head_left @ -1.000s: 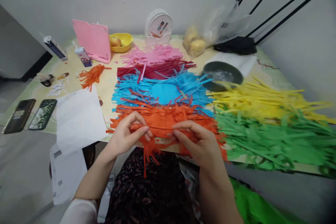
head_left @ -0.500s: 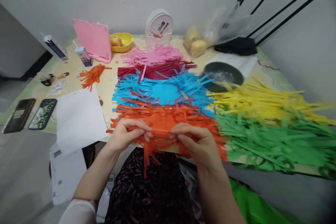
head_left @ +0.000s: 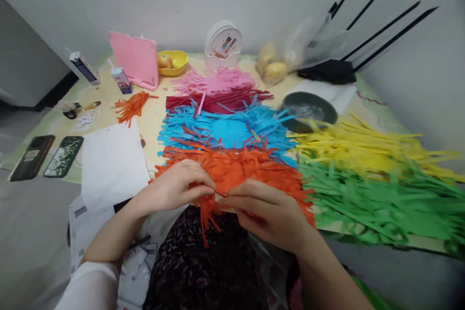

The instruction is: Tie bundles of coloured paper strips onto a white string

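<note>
Near the table's front edge, my left hand (head_left: 181,185) pinches a strip of orange fringed paper (head_left: 208,215), its cut ends hanging over my lap. Close beside it my right hand (head_left: 263,208) is closed on the same strip, thumb and fingers pressed together. Between the hands the paper is bunched narrow and partly hidden by the fingers. Just behind lies a sheet of orange fringed paper (head_left: 243,162). Beyond that are blue fringed paper (head_left: 228,131), dark red fringed paper (head_left: 225,102) and pink fringed paper (head_left: 218,80).
To the right spread yellow fringed paper (head_left: 366,147) and green fringed paper (head_left: 381,203), below a dark bowl (head_left: 329,111). On the left are a finished-looking orange tassel (head_left: 132,106), white paper (head_left: 112,164), two phones (head_left: 33,157) and a pink tablet case (head_left: 136,60).
My hands have drawn together, and the strip stretched flat between them is now bunched narrow. The view has shifted slightly.
</note>
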